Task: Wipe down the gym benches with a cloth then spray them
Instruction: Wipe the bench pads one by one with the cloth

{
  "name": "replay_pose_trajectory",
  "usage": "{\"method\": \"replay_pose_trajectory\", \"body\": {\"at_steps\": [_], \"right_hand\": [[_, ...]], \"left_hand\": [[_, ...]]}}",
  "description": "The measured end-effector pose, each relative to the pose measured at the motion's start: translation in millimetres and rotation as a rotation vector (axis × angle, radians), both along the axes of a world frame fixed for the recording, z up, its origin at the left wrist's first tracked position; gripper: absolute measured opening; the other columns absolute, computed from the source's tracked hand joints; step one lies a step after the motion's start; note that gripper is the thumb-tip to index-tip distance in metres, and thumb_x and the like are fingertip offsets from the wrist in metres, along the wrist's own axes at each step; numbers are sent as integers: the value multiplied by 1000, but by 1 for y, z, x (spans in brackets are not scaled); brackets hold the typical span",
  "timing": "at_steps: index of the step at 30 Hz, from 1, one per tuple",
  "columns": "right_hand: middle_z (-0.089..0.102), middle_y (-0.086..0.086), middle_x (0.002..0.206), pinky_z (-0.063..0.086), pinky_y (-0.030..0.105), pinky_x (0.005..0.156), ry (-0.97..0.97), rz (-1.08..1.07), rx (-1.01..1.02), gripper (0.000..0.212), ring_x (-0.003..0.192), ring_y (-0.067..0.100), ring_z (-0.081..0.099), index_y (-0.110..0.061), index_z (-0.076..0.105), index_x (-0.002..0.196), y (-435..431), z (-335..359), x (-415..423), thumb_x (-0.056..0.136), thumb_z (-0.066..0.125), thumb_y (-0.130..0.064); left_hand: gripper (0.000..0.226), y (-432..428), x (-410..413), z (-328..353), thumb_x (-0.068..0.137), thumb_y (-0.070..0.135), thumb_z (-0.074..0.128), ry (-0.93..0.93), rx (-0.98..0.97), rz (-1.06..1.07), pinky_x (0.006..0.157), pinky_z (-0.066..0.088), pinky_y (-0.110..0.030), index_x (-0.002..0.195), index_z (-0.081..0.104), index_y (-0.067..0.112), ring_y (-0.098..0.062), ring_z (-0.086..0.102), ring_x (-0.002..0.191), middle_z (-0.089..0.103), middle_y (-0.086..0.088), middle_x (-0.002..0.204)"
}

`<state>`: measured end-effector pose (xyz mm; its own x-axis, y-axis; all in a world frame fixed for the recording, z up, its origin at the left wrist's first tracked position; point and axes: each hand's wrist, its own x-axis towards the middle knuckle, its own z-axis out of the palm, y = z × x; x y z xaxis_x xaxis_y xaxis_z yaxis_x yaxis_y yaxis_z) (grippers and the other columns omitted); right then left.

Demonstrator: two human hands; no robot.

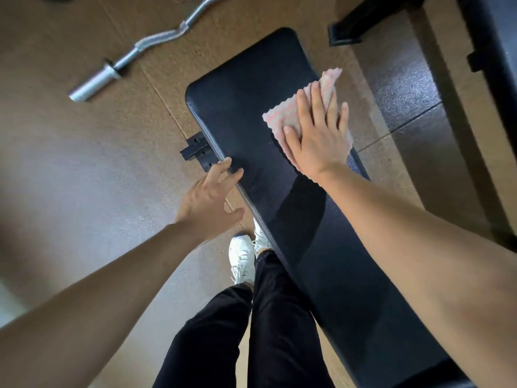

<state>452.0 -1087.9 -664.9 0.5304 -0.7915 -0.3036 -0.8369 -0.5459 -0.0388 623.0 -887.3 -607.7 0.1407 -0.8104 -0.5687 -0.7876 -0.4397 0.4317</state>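
A black padded gym bench [246,107] runs from the lower right up toward the top centre. A pink and white cloth [282,116] lies flat on the pad near its right edge. My right hand [316,133] presses flat on the cloth, fingers spread and pointing away from me. At the bench's left edge, my left hand [212,194] has its fingers apart, the fingertips touching the pad's rim, holding nothing. No spray bottle is in view.
A silver curl bar [131,54] lies on the brown floor at the upper left. A black bench frame bracket [195,149] sticks out left of the pad. Another black bench and its foot [352,26] stand at the upper right. My legs and white shoes [242,259] stand beside the bench.
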Motion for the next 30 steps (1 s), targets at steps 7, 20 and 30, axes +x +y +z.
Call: {"method": "replay_pose_trajectory", "body": {"at_steps": [7, 20, 30], "right_hand": [[8, 9, 170, 8, 61, 122, -46, 201, 65, 74, 152, 45, 15, -26, 19, 161, 42, 6, 20, 97, 29, -63], [11, 3, 171, 11, 57, 124, -94, 642, 76, 67, 153, 38, 16, -29, 20, 161, 40, 0, 34, 103, 30, -59], [5, 5, 171, 7, 60, 123, -56, -14, 9, 70, 154, 41, 10, -31, 12, 162, -53, -4, 93, 101, 22, -65]], "left_hand": [[57, -13, 26, 8, 91, 24, 76, 164, -62, 232, 111, 33, -20, 145, 57, 24, -4, 44, 136, 48, 7, 154], [78, -85, 100, -3, 93, 26, 69, 4, -35, 321, 111, 37, -32, 160, 31, 14, -23, 42, 144, 32, -2, 165], [71, -76, 131, -14, 90, 17, 69, 91, -60, 234, 114, 42, -46, 156, 42, 18, -19, 46, 141, 40, 2, 159]]}}
